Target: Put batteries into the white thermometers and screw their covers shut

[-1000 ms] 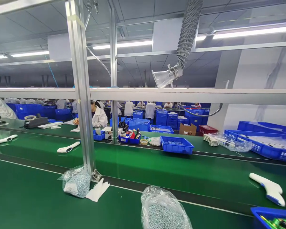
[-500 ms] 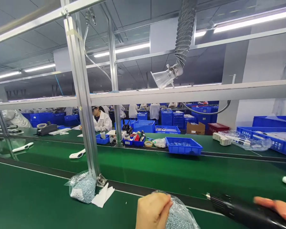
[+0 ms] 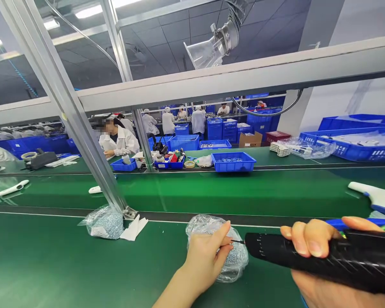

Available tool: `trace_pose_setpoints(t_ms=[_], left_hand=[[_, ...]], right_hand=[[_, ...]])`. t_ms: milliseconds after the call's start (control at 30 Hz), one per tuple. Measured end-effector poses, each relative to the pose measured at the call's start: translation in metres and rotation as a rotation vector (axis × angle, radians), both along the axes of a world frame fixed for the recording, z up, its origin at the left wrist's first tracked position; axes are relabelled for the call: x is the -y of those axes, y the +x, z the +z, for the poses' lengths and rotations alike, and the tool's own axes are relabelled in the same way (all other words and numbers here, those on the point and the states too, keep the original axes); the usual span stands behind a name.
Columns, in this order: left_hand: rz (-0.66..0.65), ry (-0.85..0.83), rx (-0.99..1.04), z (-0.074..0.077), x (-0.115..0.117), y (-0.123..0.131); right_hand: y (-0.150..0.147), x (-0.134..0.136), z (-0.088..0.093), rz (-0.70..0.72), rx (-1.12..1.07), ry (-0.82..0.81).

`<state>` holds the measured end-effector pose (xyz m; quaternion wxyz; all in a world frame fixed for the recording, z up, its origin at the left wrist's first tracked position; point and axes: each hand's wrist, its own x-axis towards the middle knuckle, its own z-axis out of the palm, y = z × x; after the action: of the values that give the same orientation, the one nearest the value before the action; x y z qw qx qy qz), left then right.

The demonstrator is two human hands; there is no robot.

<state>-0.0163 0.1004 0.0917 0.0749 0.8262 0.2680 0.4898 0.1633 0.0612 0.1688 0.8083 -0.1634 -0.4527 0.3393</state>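
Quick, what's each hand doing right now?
Left hand: closed, pinching a small screw.
Right hand: closed, holding a black electric screwdriver.

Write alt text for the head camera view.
The left hand pinches at a clear plastic bag of small grey-blue screws on a green workbench, beside the bit of a black electric screwdriver gripped in the right hand.
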Motion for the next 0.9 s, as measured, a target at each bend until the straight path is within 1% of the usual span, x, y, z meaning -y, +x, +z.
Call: trace_pose_setpoints(t_ms=[133, 200, 333, 400, 500, 667, 733, 800, 900], left_hand=[[0.000, -0.005, 0.033, -0.001, -0.001, 0.001], [0.010, 0.001, 0.030, 0.000, -0.001, 0.002], [0.042, 0.019, -0.009, 0.003, 0.001, 0.002], [0.052, 0.022, -0.030, 0.000, 0.001, 0.001], [0.039, 0.005, -0.087, -0.012, -0.004, 0.000], [0.039, -0.057, -0.204, -0.041, -0.013, -0.005], [0.071, -0.066, -0.253, -0.050, -0.019, -0.011], [0.137, -0.048, -0.271, -0.057, -0.027, -0.022], [0.193, -0.012, -0.272, -0.064, -0.045, -0.038]], right_hand=[[0.002, -0.001, -0.009, 0.049, 0.037, 0.013], [0.001, -0.001, -0.011, 0.055, 0.041, 0.008], [-0.004, -0.002, -0.006, 0.037, 0.023, -0.035], [-0.005, -0.002, -0.003, 0.034, 0.038, -0.043], [-0.003, -0.002, -0.005, 0.023, 0.074, -0.029], [-0.009, -0.003, -0.022, 0.044, -0.008, 0.021], [-0.015, -0.006, -0.027, 0.057, -0.028, 0.031], [-0.021, -0.009, -0.026, 0.043, -0.035, 0.056], [-0.025, -0.012, -0.016, -0.011, -0.043, 0.117]])
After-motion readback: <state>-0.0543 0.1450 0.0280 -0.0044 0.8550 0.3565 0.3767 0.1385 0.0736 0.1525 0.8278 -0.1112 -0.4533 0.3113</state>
